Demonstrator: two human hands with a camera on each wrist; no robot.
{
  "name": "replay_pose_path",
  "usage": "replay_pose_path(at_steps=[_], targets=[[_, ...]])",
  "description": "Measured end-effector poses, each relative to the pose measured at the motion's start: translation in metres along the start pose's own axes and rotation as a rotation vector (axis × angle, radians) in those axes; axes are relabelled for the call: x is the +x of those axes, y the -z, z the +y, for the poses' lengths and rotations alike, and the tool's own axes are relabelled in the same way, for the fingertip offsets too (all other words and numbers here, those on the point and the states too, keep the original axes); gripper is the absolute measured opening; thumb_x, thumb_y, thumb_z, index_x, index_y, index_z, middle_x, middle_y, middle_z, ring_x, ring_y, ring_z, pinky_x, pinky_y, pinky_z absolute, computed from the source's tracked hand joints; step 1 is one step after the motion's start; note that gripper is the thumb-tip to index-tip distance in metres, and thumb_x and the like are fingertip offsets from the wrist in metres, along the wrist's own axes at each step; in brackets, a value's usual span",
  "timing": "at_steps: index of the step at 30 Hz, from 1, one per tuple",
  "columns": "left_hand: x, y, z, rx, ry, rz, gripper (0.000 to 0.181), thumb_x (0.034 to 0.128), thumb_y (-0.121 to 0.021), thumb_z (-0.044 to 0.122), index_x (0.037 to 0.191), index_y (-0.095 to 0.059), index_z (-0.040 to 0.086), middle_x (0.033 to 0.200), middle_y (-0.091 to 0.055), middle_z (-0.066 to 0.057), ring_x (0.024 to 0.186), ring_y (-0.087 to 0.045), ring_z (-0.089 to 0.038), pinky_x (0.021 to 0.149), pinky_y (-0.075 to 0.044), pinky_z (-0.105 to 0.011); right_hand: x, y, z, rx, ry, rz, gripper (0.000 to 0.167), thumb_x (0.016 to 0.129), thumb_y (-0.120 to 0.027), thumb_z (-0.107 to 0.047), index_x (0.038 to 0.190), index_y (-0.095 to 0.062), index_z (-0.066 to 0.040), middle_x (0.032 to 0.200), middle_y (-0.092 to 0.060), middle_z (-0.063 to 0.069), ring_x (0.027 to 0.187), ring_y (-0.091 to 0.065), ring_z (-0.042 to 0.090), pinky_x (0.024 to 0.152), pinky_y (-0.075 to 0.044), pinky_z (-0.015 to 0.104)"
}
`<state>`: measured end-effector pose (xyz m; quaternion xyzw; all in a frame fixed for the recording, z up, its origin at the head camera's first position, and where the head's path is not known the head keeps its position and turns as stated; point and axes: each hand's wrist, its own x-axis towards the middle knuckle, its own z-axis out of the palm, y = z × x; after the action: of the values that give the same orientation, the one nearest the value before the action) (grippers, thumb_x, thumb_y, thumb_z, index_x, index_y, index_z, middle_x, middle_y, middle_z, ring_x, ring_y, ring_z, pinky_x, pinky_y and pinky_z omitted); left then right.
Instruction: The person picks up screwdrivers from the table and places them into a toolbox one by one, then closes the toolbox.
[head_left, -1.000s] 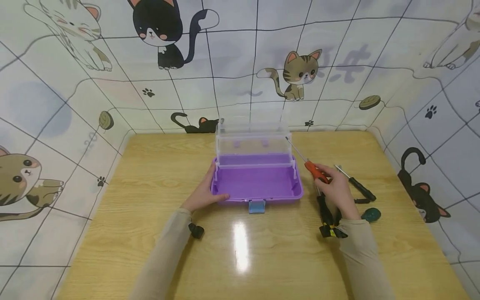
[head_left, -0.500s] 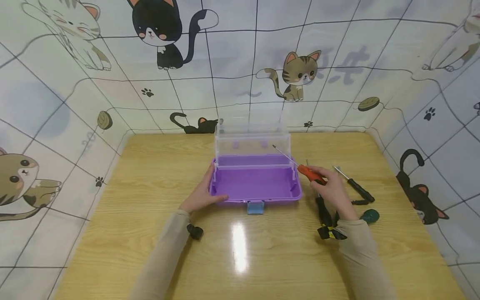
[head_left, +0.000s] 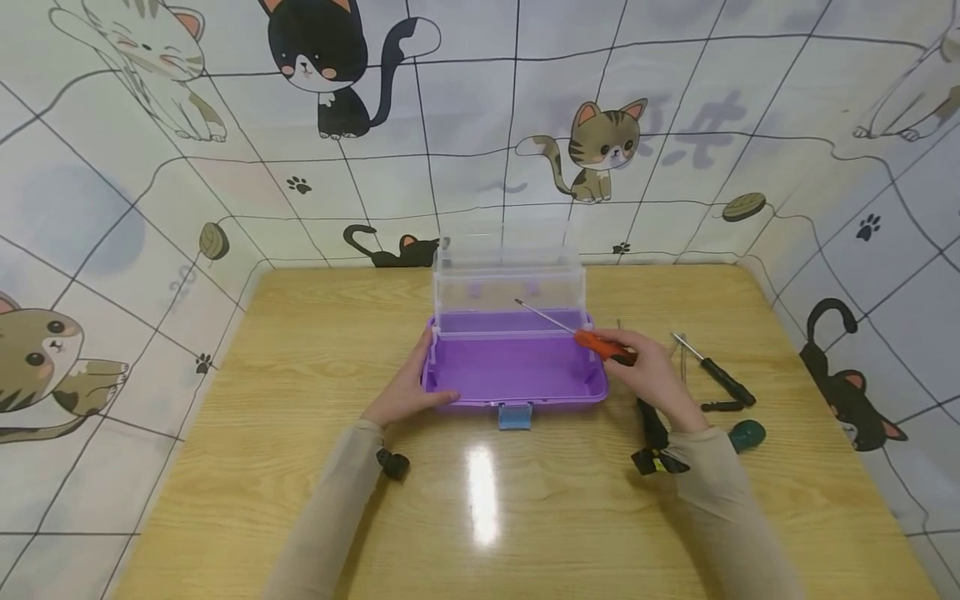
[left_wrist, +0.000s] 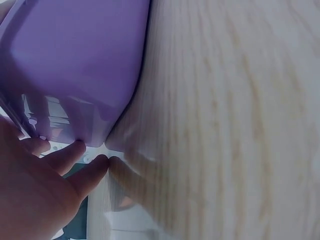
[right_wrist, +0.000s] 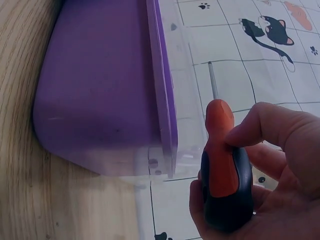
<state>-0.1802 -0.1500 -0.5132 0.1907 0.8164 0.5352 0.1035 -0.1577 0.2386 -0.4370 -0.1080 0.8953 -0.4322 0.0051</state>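
A purple toolbox (head_left: 517, 365) stands on the table with its clear lid raised at the back and a blue latch (head_left: 515, 417) hanging at the front. My left hand (head_left: 405, 392) holds its front left corner, thumb over the rim. In the left wrist view, fingertips touch the outer wall of the toolbox (left_wrist: 80, 50). Over the box's right end, my right hand (head_left: 651, 379) grips a screwdriver (head_left: 592, 342) by its red and black handle, shaft pointing left above the box. The right wrist view shows thumb and fingers round the screwdriver handle (right_wrist: 221, 165).
Right of the box lie a black-handled screwdriver (head_left: 726, 381), another dark-handled tool (head_left: 651, 423) partly behind the right wrist, and a green handle (head_left: 747, 435). A cat-patterned cloth (head_left: 480, 108) rises around the wooden table (head_left: 322, 333).
My right hand has moved left with the screwdriver, from beside the box to over its right rim. The screwdriver has tipped flatter. The left hand stays on the box.
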Motion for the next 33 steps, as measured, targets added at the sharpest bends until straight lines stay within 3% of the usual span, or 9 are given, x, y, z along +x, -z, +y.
replay_pose_path(at_steps=[4, 7, 11, 17, 26, 33], targets=[[0.000, 0.000, 0.002, -0.001, 0.004, -0.004, 0.124, 0.0722, -0.085, 0.027, 0.155, 0.007, 0.034, 0.160, 0.003, 0.008, 0.145, -0.004, -0.019, 0.114, -0.011, -0.048, 0.003, -0.001, -0.004, -0.006, 0.003, -0.035, 0.048, 0.082, -0.062, 0.003, 0.129, -0.063, -0.007, 0.113, -0.060, 0.020, 0.065, -0.047, 0.021, 0.047, -0.038, 0.026], [0.001, 0.000, 0.007, -0.018, -0.011, -0.008, 0.123, 0.0731, -0.085, 0.023, 0.155, 0.007, 0.031, 0.160, 0.003, 0.007, 0.145, -0.005, -0.021, 0.114, -0.012, -0.049, 0.006, -0.001, -0.007, 0.001, 0.011, -0.074, 0.049, 0.082, -0.062, 0.004, 0.130, -0.062, -0.007, 0.114, -0.059, 0.020, 0.070, -0.048, 0.023, 0.050, -0.039, 0.027], [-0.001, 0.003, 0.023, -0.057, -0.047, -0.024, 0.121, 0.0739, -0.083, 0.015, 0.156, 0.006, 0.019, 0.161, 0.003, -0.005, 0.145, -0.006, -0.030, 0.113, -0.011, -0.055, 0.008, -0.002, -0.010, -0.007, 0.029, -0.108, 0.049, 0.082, -0.061, 0.005, 0.129, -0.062, -0.007, 0.115, -0.059, 0.020, 0.072, -0.049, 0.025, 0.052, -0.040, 0.028], [-0.006, 0.006, 0.040, -0.034, -0.041, -0.044, 0.118, 0.0751, -0.081, 0.012, 0.155, 0.007, 0.008, 0.160, 0.004, -0.016, 0.144, -0.005, -0.035, 0.113, -0.011, -0.055, 0.011, -0.003, -0.012, -0.055, 0.075, -0.137, 0.049, 0.081, -0.063, 0.004, 0.129, -0.062, -0.006, 0.116, -0.060, 0.020, 0.076, -0.049, 0.025, 0.055, -0.041, 0.031], [-0.008, 0.007, 0.039, -0.035, -0.018, -0.050, 0.118, 0.0758, -0.081, 0.015, 0.155, 0.007, 0.009, 0.160, 0.005, -0.014, 0.145, -0.003, -0.033, 0.113, -0.010, -0.054, 0.018, -0.004, -0.019, -0.057, 0.093, -0.182, 0.048, 0.080, -0.062, 0.003, 0.127, -0.064, -0.007, 0.100, -0.059, 0.016, 0.068, -0.047, 0.023, 0.050, -0.041, 0.029], [-0.008, 0.007, 0.039, -0.055, -0.015, -0.052, 0.118, 0.0756, -0.081, 0.013, 0.155, 0.005, 0.010, 0.160, 0.004, -0.014, 0.144, -0.005, -0.033, 0.113, -0.010, -0.053, 0.023, -0.011, -0.019, 0.053, 0.094, -0.258, 0.048, 0.083, -0.061, 0.005, 0.129, -0.063, -0.007, 0.106, -0.056, 0.019, 0.063, -0.049, 0.021, 0.049, -0.045, 0.028]])
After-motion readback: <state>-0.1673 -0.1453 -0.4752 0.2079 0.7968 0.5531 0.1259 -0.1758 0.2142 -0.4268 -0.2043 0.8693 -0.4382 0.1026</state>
